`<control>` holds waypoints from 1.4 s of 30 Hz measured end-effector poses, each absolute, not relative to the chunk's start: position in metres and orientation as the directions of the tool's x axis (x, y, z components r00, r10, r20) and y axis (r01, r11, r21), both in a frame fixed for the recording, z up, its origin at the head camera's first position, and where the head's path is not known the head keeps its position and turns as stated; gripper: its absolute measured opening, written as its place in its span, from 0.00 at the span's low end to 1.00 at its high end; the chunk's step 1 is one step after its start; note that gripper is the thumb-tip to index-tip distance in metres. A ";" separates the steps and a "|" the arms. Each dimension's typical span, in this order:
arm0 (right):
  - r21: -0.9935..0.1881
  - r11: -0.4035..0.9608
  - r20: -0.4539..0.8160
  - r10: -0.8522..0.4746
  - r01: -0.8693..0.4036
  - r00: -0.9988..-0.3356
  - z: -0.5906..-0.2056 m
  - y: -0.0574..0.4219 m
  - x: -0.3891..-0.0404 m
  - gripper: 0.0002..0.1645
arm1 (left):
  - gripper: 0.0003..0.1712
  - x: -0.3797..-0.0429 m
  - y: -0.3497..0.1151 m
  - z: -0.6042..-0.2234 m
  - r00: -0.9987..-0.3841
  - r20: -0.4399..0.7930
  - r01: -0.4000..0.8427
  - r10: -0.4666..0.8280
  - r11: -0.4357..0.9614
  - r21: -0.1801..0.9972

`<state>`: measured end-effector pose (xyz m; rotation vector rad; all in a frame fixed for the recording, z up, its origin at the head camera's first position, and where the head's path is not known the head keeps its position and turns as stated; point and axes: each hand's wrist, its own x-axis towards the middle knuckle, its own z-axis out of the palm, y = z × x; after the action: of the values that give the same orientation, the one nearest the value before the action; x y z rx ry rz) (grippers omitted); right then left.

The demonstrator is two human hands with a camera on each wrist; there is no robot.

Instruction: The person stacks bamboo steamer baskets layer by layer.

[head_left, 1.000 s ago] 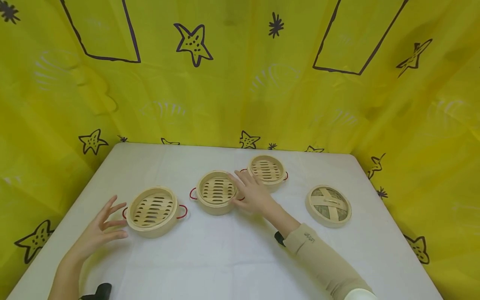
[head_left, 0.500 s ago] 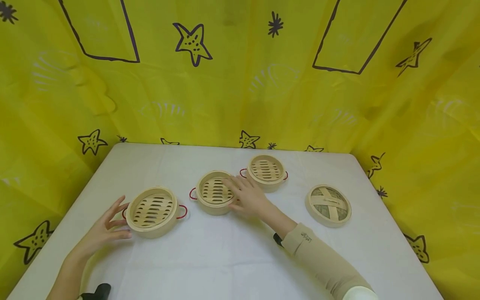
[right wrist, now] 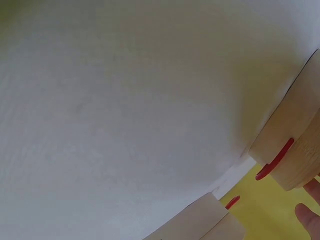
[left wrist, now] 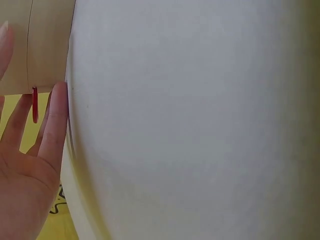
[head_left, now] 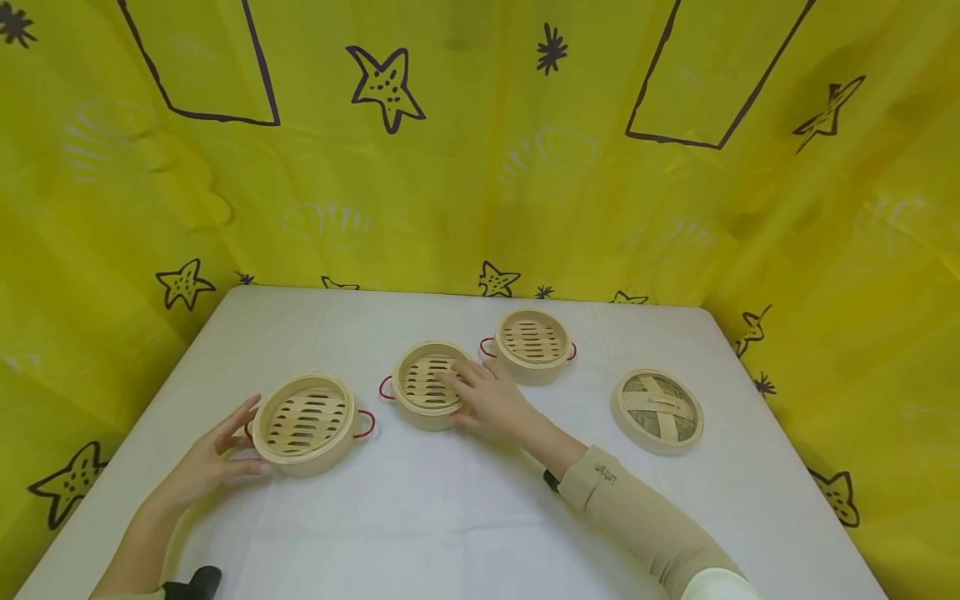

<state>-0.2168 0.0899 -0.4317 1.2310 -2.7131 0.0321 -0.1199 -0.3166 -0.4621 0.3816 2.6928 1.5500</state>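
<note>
Three round bamboo steamer baskets with red handles sit on the white table. At the left basket (head_left: 307,427), my left hand (head_left: 206,467) reaches around the outer side, fingers spread and fairly straight. In the left wrist view, fingertips of the left hand (left wrist: 30,170) lie right at the wall of that basket (left wrist: 47,45), beside its red handle (left wrist: 35,105). My right hand (head_left: 491,404) is over the right side of the middle basket (head_left: 423,412), covering its right handle; fingers extend over the rim and the thumb is low by the outer wall.
The third basket (head_left: 532,342) stands farther back, just behind my right hand. A bamboo lid (head_left: 657,412) with crossed bands lies to the right on the table (head_left: 420,533). Yellow patterned curtains (head_left: 465,183) enclose the back and sides.
My left hand has come in closer to the left basket's side. The right hand has moved left and slightly toward me, farther over the middle basket. The baskets and lid have stayed put.
</note>
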 end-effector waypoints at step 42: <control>0.083 0.526 0.257 -0.832 -0.847 -0.491 -0.439 0.084 -0.215 0.16 | 0.48 -0.125 -0.317 -0.460 -0.987 0.027 0.112 0.161 0.543 0.832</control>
<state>-0.2153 0.0841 -0.4392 1.4102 -2.5029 0.0783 -0.1249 -0.3174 -0.4605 0.2404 2.7130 1.4574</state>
